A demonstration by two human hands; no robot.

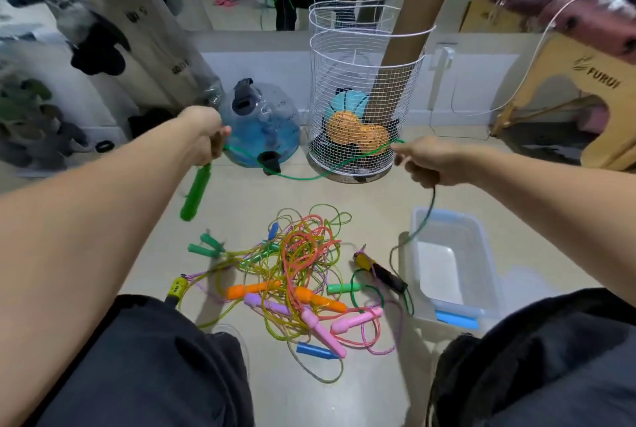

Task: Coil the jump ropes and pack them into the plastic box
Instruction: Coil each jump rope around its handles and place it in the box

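Both hands are raised and spread apart over the pale tiled floor [213,220], with one thin green plastic jump rope [309,175] sagging between them. The left hand [203,137] has its fingers curled round the cord just above the rope's bright green handle [195,194], which dangles below the fist. The right hand [425,160] pinches the same cord further along; from there the cord drops past the near corner of the box to the floor.

Below, between the person's knees, lies one tangled heap of coloured jump ropes [296,272]. In it I count two orange handles, about three pink, two teal, one light green, two blue, one purple and one yellow; the cords are too knotted to count separately.

One clear rectangular plastic box [481,254] sits on the floor just right of the heap, open-topped, with a blue clip at its near edge. Nothing coiled shows inside it.

Against the far wall stand one white wire mesh basket [364,93] holding balls and a cardboard tube, and one blue translucent water ball [261,124] to its left. A strip of bare floor separates these from the heap.
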